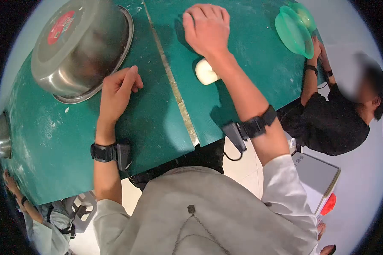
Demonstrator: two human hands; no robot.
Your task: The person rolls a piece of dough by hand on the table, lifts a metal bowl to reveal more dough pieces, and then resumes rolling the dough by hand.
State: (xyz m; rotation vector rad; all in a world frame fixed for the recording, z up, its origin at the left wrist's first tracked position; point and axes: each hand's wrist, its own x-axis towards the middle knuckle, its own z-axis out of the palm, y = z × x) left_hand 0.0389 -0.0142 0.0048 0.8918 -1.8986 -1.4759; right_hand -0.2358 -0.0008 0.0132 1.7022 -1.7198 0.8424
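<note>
A smooth, pale, rounded lump of what looks like dough lies on the green tabletop, partly covered by my right wrist. My right hand is palm down just beyond the lump. Its thumb stands apart from the bent fingers; the fingertips and palm are hidden, and nothing shows in its grasp. My left hand is loosely closed, thumb against the curled fingers, with nothing visible in it. It is beside the rim of a large steel basin that has a translucent cover with a red label.
A pale seam strip crosses the table. Green plastic bowls are at the far right, near a person in black. At the left edge are a small metal bowl and another person's arm. White powder marks the tabletop.
</note>
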